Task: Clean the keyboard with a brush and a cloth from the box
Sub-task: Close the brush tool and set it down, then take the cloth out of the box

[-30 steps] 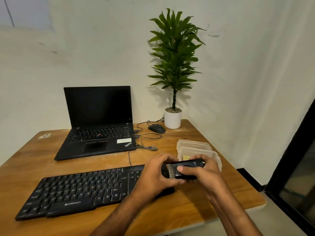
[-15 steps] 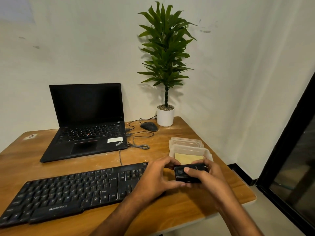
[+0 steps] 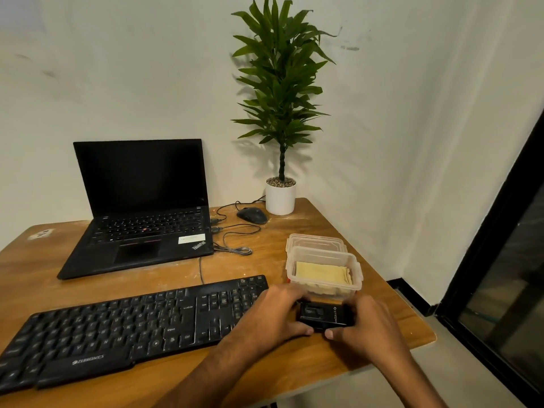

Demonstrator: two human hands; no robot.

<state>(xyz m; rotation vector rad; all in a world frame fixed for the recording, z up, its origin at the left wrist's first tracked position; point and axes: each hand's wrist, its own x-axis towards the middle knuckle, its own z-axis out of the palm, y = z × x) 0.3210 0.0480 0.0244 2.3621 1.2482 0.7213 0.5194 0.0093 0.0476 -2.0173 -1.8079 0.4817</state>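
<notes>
Together, the left hand [image 3: 270,315] and right hand [image 3: 368,325] clamp curled fingers around the black brush [image 3: 323,315]. Just beyond the fingertips sits the box [image 3: 323,285] with the cloth [image 3: 322,273]; the keyboard [image 3: 132,325] lies under the left fingers.

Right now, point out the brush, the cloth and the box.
brush [image 3: 323,315], head view, top of its black case.
cloth [image 3: 321,272], head view, middle of the yellow fold.
box [image 3: 357,273], head view, right rim.

Cloth [image 3: 322,274] in box [image 3: 357,278], right of keyboard [image 3: 132,328]; laptop [image 3: 141,207] behind.

hands: left hand [image 3: 269,315] + right hand [image 3: 366,325] grip brush [image 3: 323,315] | beside keyboard [image 3: 117,328]
</notes>
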